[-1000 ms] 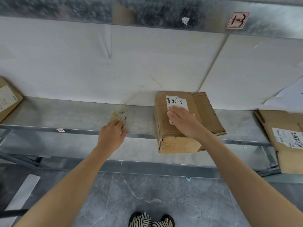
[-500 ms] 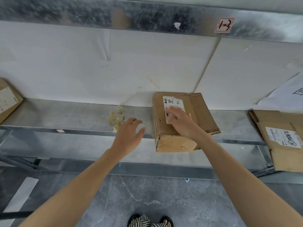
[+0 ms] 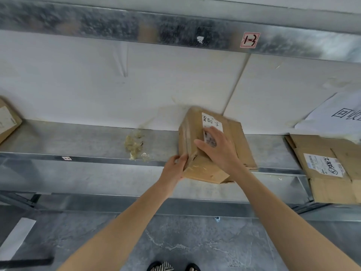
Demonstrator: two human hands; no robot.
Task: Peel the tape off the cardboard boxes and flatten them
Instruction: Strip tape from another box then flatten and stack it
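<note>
A brown cardboard box (image 3: 197,169) with a white label sits on the metal shelf (image 3: 78,141), tilted and turned, its near corner past the shelf's front edge. My left hand (image 3: 173,168) grips the box's lower left corner, thumb on the left face. My right hand (image 3: 218,149) lies spread on top of the box, fingers straight over the label. A crumpled wad of peeled clear tape (image 3: 134,146) lies on the shelf to the left of the box.
A flattened carton (image 3: 330,169) with a shipping label lies at the right end of the shelf under a white sheet (image 3: 336,116). Another box (image 3: 7,122) pokes in at the far left. Grey tiled floor and my striped shoes (image 3: 166,266) are below.
My left hand left the tape wad on the shelf and moved right to take the box's corner. The box has been turned and tilted under my right hand.
</note>
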